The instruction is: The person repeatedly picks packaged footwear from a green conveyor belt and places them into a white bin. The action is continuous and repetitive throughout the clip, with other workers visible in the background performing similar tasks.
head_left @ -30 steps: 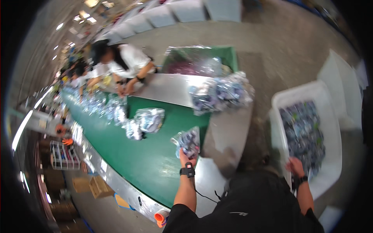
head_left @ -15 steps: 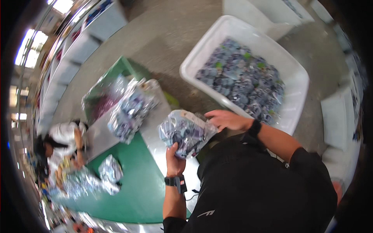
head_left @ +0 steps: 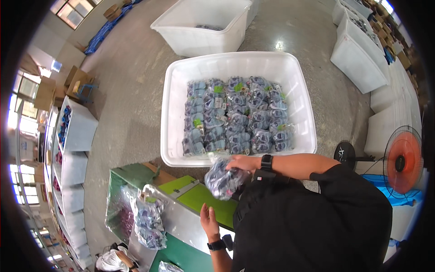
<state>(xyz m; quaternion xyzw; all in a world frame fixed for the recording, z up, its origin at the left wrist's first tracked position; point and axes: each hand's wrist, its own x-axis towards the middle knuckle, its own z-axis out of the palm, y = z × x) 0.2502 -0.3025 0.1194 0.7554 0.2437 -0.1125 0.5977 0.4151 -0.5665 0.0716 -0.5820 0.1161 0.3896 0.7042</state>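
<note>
The right hand (head_left: pixel 244 162) has its fingers bent over the upper right part of a clear plastic bag packed with grey-blue items (head_left: pixel 219 182), gripping it from above; the thumb's exact placement cannot be told. The bag hangs just beside the near rim of a large white plastic tub with rounded corners (head_left: pixel 174 113), on the person's side of it and outside the tub. The left hand (head_left: pixel 210 223) is open, its fingers loosely extended and apparently holding nothing; it is near the bag but apart from it, below and to its left, over the silver metal edge of the green-surfaced tabletop (head_left: pixel 186 256).

Inside the tub, similar clear bags with grey-blue contents (head_left: pixel 238 120) lie packed in rows, a few showing bright green patches. A lime-green flat-sided object (head_left: pixel 216 205) stands between tub and tabletop, partly behind the held bag. More filled clear bags (head_left: pixel 150 222) lie on the metal part of the tabletop, left of the left hand.
</note>
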